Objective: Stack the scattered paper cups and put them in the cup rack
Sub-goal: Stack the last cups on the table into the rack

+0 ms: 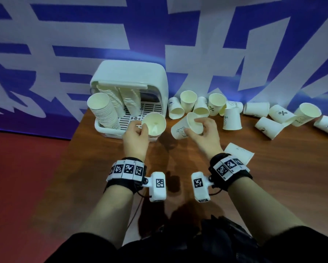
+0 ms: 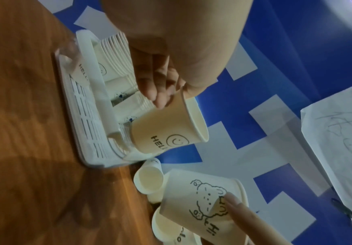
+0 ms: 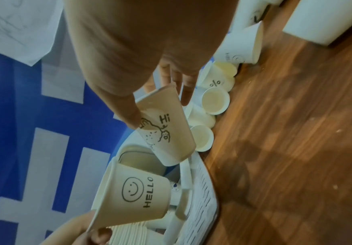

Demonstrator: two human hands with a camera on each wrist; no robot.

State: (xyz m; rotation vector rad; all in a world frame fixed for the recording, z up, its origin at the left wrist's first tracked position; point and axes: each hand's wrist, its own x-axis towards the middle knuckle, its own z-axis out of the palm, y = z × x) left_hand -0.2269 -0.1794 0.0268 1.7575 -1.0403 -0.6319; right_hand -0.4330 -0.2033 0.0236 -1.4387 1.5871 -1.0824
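My left hand pinches the rim of a white paper cup with a smiley and "HELLO", held just in front of the cup rack. My right hand grips a second cup with a bear drawing and "Hi", tilted with its base towards the left cup. The two cups are apart. Stacks of nested cups lean inside the white rack.
Several loose paper cups lie and stand along the back of the wooden table, right of the rack. A crumpled paper sheet lies by my right wrist. A blue-and-white banner hangs behind. The table's left edge borders red floor.
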